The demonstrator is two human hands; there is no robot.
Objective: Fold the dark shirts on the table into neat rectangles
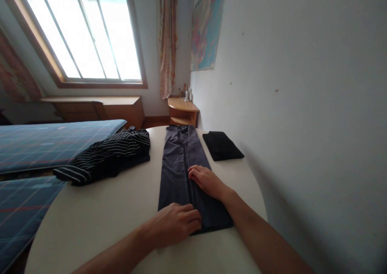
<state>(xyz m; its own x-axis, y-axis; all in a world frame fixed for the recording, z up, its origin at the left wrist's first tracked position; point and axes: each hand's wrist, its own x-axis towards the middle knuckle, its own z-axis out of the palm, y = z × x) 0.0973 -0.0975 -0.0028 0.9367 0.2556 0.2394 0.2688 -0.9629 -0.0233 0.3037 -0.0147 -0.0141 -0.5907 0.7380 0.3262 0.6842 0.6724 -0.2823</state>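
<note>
Dark grey trousers (175,165) lie lengthwise on the white table (121,213), waistband and buttons at the far end, the two legs side by side toward me. My left hand (177,223) is at the near end of the left leg, its fingers curled over the cloth and its fingertips hidden. Farther up, my right hand (208,181) rests on the right leg, fingers lying on the fabric with their tips by the gap between the legs. A folded black cloth item (223,146) lies flat to the right of the trousers.
A heap of black-and-white striped clothing (111,153) lies at the table's left edge. Beyond it are blue plaid mattresses (54,145). A pale wall (302,124) runs close along the right. A small corner shelf (183,104) and a low wooden desk (121,100) stand behind.
</note>
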